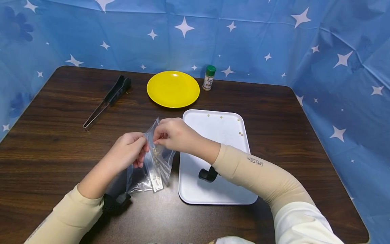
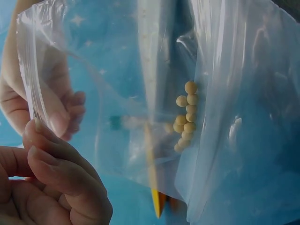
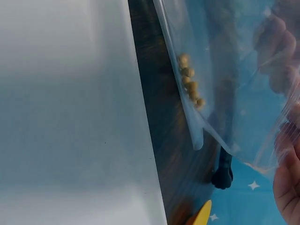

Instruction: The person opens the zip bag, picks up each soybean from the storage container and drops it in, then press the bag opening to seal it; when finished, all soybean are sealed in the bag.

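A clear zip bag (image 1: 152,169) hangs between the two hands over the table, left of the white tray (image 1: 189,189). Thumb and fingers of the left hand (image 1: 131,149) pinch its zip edge. Farther along the same edge, the right hand (image 1: 176,134) pinches the bag with fingertips curled in. Several round tan soybeans (image 2: 190,101) lie in a line along a fold at the bottom of the bag, seen through the plastic in both wrist views. A few more soybeans (image 1: 239,133) are scattered on the far part of the tray.
Behind the tray sits a yellow plate (image 1: 173,88), with a green-capped seasoning bottle (image 1: 208,78) to its right. Black-tipped tongs (image 1: 107,101) lie at the back left. A blue star-patterned cloth (image 1: 253,44) hangs behind the dark wooden table (image 1: 55,135).
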Motion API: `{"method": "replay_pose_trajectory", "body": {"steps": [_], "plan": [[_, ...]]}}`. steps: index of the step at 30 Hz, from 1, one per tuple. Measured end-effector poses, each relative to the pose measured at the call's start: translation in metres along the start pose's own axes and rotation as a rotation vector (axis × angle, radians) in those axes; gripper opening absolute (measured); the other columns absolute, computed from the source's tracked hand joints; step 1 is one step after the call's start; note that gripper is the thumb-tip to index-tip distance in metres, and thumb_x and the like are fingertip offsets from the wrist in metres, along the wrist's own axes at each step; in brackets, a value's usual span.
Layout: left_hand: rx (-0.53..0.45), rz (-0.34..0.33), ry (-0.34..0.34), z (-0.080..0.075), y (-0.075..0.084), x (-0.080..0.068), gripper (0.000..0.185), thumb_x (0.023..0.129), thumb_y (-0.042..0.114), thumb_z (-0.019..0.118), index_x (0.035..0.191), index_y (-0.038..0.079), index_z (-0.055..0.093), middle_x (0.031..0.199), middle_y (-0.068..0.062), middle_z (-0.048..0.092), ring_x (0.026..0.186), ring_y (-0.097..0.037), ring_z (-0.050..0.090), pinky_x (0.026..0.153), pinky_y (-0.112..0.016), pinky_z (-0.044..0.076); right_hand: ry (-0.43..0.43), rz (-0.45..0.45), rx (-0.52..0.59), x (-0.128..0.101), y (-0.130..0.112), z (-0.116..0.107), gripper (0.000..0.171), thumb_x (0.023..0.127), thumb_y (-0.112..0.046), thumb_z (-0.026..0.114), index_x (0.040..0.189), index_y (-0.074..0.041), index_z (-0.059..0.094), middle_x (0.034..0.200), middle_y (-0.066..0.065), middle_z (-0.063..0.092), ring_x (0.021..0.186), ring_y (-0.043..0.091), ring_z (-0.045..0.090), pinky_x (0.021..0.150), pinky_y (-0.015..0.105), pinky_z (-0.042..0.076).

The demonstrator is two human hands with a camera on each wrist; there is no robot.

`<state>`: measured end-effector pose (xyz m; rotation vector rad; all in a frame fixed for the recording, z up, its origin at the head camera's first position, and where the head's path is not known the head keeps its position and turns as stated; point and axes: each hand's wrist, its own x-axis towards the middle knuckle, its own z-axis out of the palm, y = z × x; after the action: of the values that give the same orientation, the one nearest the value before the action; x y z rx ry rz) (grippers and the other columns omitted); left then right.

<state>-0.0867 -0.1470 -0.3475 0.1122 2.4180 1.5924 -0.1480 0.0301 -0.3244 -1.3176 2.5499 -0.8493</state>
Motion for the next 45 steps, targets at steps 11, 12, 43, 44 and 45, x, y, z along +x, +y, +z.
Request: {"method": "replay_pose_trajectory", "body": {"steps": [11,12,43,44,45], "plan": [[0.005,0.000,-0.003,0.000,0.002,-0.001,0.026,0.091,0.011,0.035,0.076,-0.004,0.052,0.052,-0.010,0.050,0.044,-0.025,0.054,0.041,-0.036,0.047,0.094,0.077,-0.022,0.004,0.018,-0.032,0.004,0.082,-0.013,0.072,0.082,-0.009,0.073,0.078,-0.002,0.063,0.072,0.010,0.054,0.063,0.019,0.045],[0.006,0.002,-0.003,0.000,0.002,-0.001,0.026,0.091,0.010,0.035,0.076,-0.004,0.052,0.052,-0.010,0.050,0.044,-0.025,0.054,0.041,-0.036,0.047,0.110,0.115,-0.020,0.005,0.024,-0.038,0.005,0.082,-0.013,0.072,0.083,-0.009,0.073,0.078,-0.002,0.064,0.072,0.010,0.055,0.063,0.020,0.046],[0.014,-0.001,0.002,-0.002,-0.001,-0.001,0.026,0.092,0.010,0.035,0.077,-0.005,0.051,0.052,-0.013,0.050,0.044,-0.028,0.054,0.042,-0.037,0.048,0.167,0.781,-0.014,-0.010,0.150,-0.053,0.003,0.082,-0.007,0.069,0.082,-0.004,0.071,0.080,0.007,0.064,0.077,0.023,0.053,0.069,0.030,0.049],[0.014,-0.002,0.002,-0.002,-0.001,-0.001,0.026,0.091,0.010,0.035,0.077,-0.004,0.051,0.052,-0.013,0.050,0.045,-0.028,0.054,0.042,-0.037,0.048,0.166,0.779,-0.020,-0.010,0.151,-0.052,0.003,0.082,-0.006,0.069,0.081,-0.004,0.070,0.080,0.007,0.064,0.077,0.023,0.053,0.068,0.030,0.049],[0.014,-0.004,0.003,-0.002,-0.001,-0.001,0.026,0.091,0.010,0.035,0.076,-0.004,0.051,0.052,-0.013,0.050,0.045,-0.028,0.054,0.042,-0.037,0.048,0.166,0.776,-0.027,-0.011,0.152,-0.051,0.003,0.082,-0.006,0.069,0.080,-0.005,0.070,0.079,0.007,0.063,0.076,0.023,0.053,0.067,0.030,0.048]]}}
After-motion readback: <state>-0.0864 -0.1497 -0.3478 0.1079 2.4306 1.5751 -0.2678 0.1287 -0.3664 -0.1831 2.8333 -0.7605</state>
